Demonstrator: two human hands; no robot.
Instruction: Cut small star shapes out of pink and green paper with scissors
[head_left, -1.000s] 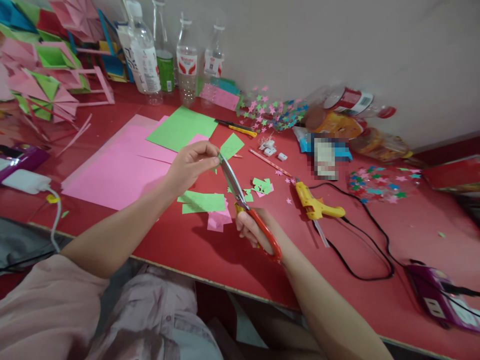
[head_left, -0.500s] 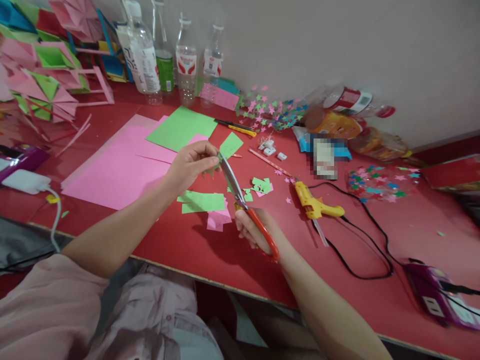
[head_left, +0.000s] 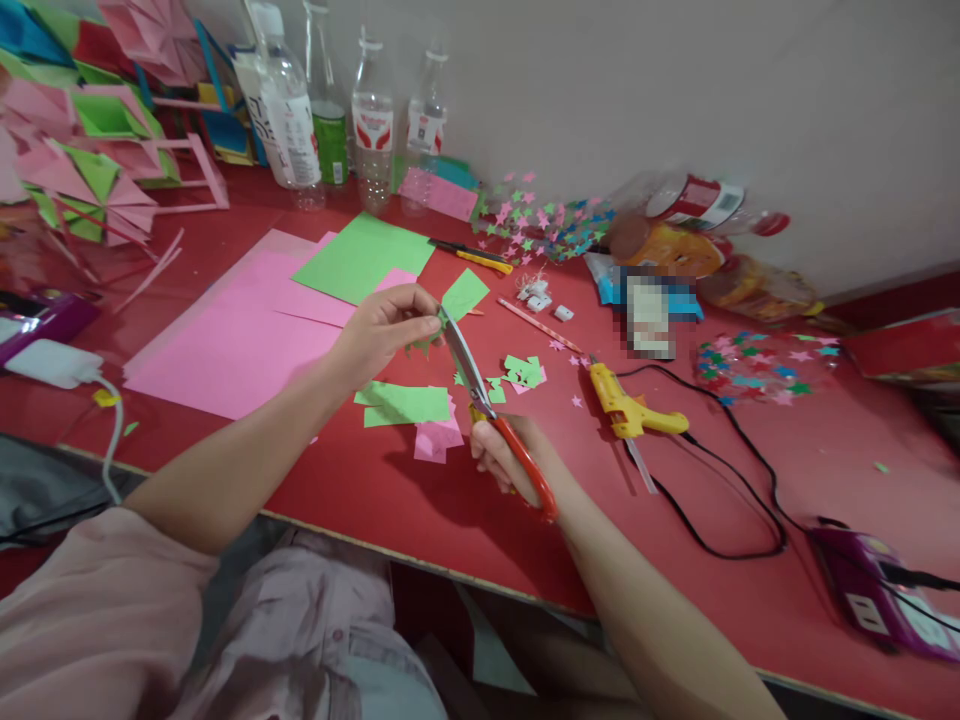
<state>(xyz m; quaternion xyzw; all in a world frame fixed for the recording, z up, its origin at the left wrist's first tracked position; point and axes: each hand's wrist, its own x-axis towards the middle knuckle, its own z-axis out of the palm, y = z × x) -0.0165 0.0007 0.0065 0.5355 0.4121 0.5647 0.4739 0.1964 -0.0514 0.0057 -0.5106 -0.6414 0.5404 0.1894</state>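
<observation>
My left hand [head_left: 397, 322] is closed in a pinch, with a small piece of green paper [head_left: 466, 293] at its fingertips. My right hand [head_left: 504, 452] is wrapped round the handles of a pair of scissors [head_left: 517, 455] with a red loop. The blades point up and left, their tips touching or overlapping the green paper beside my left fingers. Jagged green scraps [head_left: 421, 347] show just below those fingers. Nearer me on the table lie green paper strips [head_left: 409, 404] and pink paper pieces [head_left: 437, 437]. Green cut-offs [head_left: 523, 371] lie beyond the blades.
Pink sheets [head_left: 225, 335] and a green sheet [head_left: 367, 255] lie left of centre. A yellow glue gun [head_left: 630, 408] with a black cord sits right. Behind are a utility knife [head_left: 480, 260], a pencil [head_left: 540, 324], paper stars [head_left: 525, 220] and upright plastic bottles [head_left: 373, 130].
The scissors' red loop has shifted slightly inward, towards the left. More of the jagged green scraps shows under my left fingers than a second ago. The hands stay nearly in place.
</observation>
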